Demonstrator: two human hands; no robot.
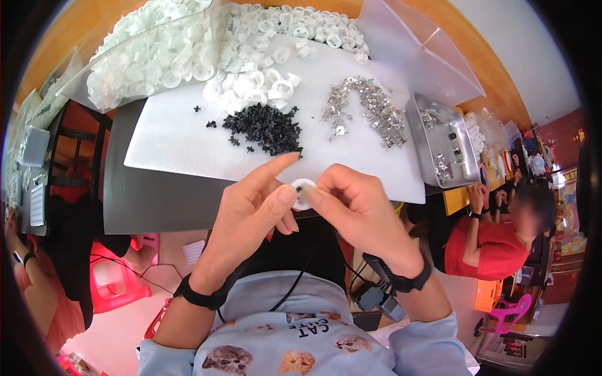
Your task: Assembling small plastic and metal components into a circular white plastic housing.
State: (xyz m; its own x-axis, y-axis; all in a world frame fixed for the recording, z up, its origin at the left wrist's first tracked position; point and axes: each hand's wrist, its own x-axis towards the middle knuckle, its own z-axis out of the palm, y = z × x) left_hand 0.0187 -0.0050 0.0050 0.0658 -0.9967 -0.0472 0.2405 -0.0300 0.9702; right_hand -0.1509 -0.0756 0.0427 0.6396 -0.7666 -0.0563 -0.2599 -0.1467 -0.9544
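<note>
Between both hands, just off the table's front edge, is a small white round plastic part (301, 199) with a dark piece (299, 188) at its middle. My left hand (254, 207) pinches this part from the left, its index finger stretched toward the black pile. From the right, my right hand (360, 210) has its thumb and bent index finger closed on the same part; the fingertips are slightly blurred. Just ahead lies a heap of small black cross-shaped plastic pieces (266, 128). Small shiny metal pieces (379, 116) form a curved heap farther right.
A white board (182, 147) covers the dark table (163, 200). White ring-shaped parts (257, 88) spill from a clear bin (150, 75) at the back left. A metal tray (442, 141) stands right. A person in red (489, 247) sits at right, another person (56, 288) at left.
</note>
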